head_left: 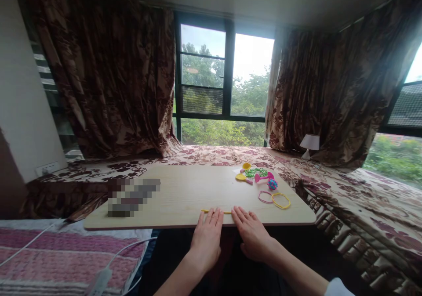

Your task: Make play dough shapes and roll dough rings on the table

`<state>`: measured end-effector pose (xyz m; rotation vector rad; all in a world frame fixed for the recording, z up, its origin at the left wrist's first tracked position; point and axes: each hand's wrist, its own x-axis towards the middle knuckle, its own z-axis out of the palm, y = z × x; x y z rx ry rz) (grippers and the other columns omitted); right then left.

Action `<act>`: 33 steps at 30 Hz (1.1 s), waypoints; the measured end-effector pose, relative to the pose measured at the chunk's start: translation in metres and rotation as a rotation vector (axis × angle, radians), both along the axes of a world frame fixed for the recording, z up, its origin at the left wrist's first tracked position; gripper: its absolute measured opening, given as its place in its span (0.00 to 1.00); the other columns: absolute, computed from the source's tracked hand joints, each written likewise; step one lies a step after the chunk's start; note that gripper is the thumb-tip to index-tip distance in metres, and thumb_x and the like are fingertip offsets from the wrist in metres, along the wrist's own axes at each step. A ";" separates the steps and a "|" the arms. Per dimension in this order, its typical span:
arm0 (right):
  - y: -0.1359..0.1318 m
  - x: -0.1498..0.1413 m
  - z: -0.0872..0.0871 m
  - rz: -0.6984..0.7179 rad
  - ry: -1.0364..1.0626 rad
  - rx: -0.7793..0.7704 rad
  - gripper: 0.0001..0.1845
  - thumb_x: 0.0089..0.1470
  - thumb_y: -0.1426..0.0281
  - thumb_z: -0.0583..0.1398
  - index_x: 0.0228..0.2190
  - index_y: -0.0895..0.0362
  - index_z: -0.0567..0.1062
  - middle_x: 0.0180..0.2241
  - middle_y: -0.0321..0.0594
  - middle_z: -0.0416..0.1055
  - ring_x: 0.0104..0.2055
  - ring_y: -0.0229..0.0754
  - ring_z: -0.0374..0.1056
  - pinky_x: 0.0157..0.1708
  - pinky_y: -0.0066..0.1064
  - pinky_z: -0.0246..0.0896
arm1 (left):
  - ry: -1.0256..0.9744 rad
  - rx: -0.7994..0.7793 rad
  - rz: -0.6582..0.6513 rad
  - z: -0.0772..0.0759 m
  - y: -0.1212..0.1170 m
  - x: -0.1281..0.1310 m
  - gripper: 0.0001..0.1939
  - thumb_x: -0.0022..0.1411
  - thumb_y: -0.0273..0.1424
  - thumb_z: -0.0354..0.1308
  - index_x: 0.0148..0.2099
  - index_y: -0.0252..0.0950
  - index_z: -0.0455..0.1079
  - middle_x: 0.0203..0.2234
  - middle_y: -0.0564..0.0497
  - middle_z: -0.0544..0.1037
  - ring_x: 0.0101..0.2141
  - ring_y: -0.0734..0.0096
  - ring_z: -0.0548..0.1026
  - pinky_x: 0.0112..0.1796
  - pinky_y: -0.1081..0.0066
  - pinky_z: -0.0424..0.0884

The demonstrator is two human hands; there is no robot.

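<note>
A thin yellow strand (227, 212) lies crosswise near the front edge of the pale wooden tabletop (191, 186). My left hand (207, 234) rests palm down, its straight fingers lying over the left part of the strand. Flat as well, my right hand (250, 230) has its fingertips at the strand's right end, which they hide. Between the two hands a short piece of it shows. To the right lie a pink ring (264, 197) and a yellow ring (281, 201), overlapping at their edges.
Behind the rings sit a blue-and-pink knobbly ball (272, 184), a pink dumbbell-shaped toy (263, 178), a green tangle (256, 173) and yellow spoon-shaped pieces (241, 177). A blurred-out object (133, 198) lies at left. A white lamp (310, 144) stands by the curtain.
</note>
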<state>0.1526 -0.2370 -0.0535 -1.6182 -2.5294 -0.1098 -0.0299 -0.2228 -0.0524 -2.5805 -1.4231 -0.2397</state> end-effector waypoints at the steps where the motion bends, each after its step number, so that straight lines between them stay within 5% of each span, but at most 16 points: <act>1: -0.005 0.002 0.000 0.003 0.005 0.000 0.51 0.36 0.72 0.56 0.60 0.62 0.40 0.62 0.48 0.33 0.62 0.50 0.32 0.57 0.47 0.33 | -0.006 -0.003 -0.003 0.001 -0.003 -0.001 0.43 0.43 0.30 0.51 0.62 0.34 0.42 0.62 0.47 0.46 0.60 0.60 0.43 0.57 0.55 0.36; 9: 0.030 -0.013 0.018 -0.104 -0.037 -0.051 0.49 0.34 0.74 0.56 0.59 0.67 0.45 0.61 0.53 0.38 0.62 0.52 0.37 0.56 0.48 0.37 | 0.016 -0.080 0.048 0.020 0.023 0.013 0.42 0.42 0.31 0.51 0.61 0.31 0.46 0.60 0.43 0.50 0.59 0.60 0.49 0.56 0.54 0.44; 17: -0.008 0.001 0.007 -0.012 -0.015 -0.041 0.50 0.36 0.73 0.56 0.60 0.62 0.39 0.62 0.46 0.33 0.63 0.49 0.32 0.57 0.46 0.31 | -0.009 -0.021 -0.003 0.006 -0.006 0.001 0.40 0.46 0.30 0.48 0.62 0.33 0.41 0.62 0.47 0.45 0.60 0.63 0.42 0.57 0.55 0.35; 22: 0.020 -0.007 0.017 -0.076 -0.029 -0.073 0.48 0.35 0.74 0.56 0.59 0.65 0.44 0.61 0.51 0.38 0.62 0.52 0.37 0.56 0.48 0.35 | 0.007 -0.150 0.023 0.023 0.016 0.010 0.41 0.45 0.30 0.49 0.62 0.31 0.42 0.61 0.44 0.47 0.60 0.60 0.45 0.57 0.55 0.37; 26: 0.044 -0.007 0.019 -0.063 -0.041 -0.066 0.47 0.36 0.74 0.57 0.58 0.65 0.46 0.61 0.53 0.40 0.61 0.52 0.39 0.56 0.48 0.37 | 0.009 -0.211 -0.005 0.034 0.038 -0.013 0.44 0.43 0.32 0.50 0.63 0.34 0.39 0.61 0.48 0.47 0.60 0.66 0.46 0.57 0.61 0.45; 33: 0.045 -0.001 0.018 -0.032 -0.035 -0.083 0.49 0.35 0.75 0.58 0.59 0.64 0.44 0.61 0.52 0.38 0.62 0.51 0.37 0.57 0.47 0.34 | -0.021 -0.229 0.009 0.035 0.046 -0.051 0.47 0.44 0.35 0.51 0.63 0.34 0.35 0.62 0.48 0.40 0.61 0.67 0.39 0.57 0.61 0.37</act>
